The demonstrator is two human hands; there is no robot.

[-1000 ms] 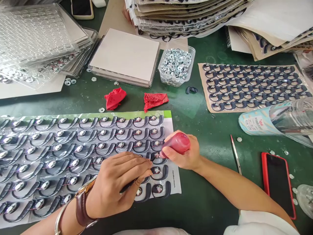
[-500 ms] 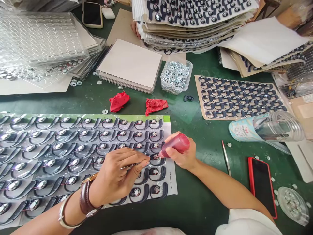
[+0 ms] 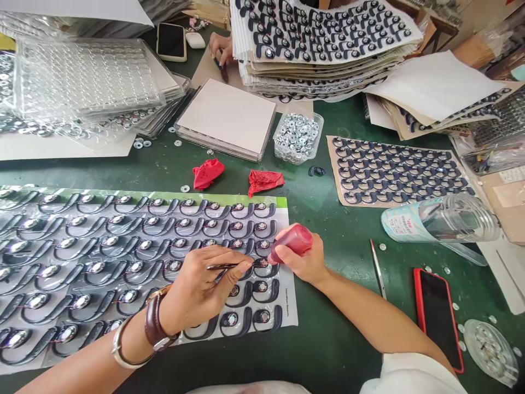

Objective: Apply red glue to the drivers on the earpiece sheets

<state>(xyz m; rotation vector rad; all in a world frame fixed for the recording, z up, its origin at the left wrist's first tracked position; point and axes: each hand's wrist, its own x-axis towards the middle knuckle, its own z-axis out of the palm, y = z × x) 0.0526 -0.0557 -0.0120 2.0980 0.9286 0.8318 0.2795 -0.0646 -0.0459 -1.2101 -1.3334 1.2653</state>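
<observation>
My left hand [image 3: 207,284], with a watch and a bangle at the wrist, pinches thin dark tweezers [image 3: 221,266]. Their tip points right, at a black hook-shaped piece [image 3: 261,263] with a round silver centre. In my right hand [image 3: 309,265] is a red squeeze bottle [image 3: 297,239], tilted so its nozzle meets or nearly meets that same piece; contact cannot be made out. Rows of similar curved black pieces, like earphone hooks with round metal parts, lie on a printed sheet [image 3: 290,298] with a green edge. My left hand covers some of them.
Two red crumpled scraps [image 3: 208,173] lie behind the sheet, near a clear tub [image 3: 298,138] of metal washers. A clear jar [image 3: 443,218] on its side, pointed tool [image 3: 377,268] and red-cased phone [image 3: 438,320] are right. Another person's hand [image 3: 220,48] shows behind.
The view has shifted slightly, so the background sits lower. The tweezers show more clearly in my left hand. At the back, the other person's hand has come further into sight. Both my grips are unchanged.
</observation>
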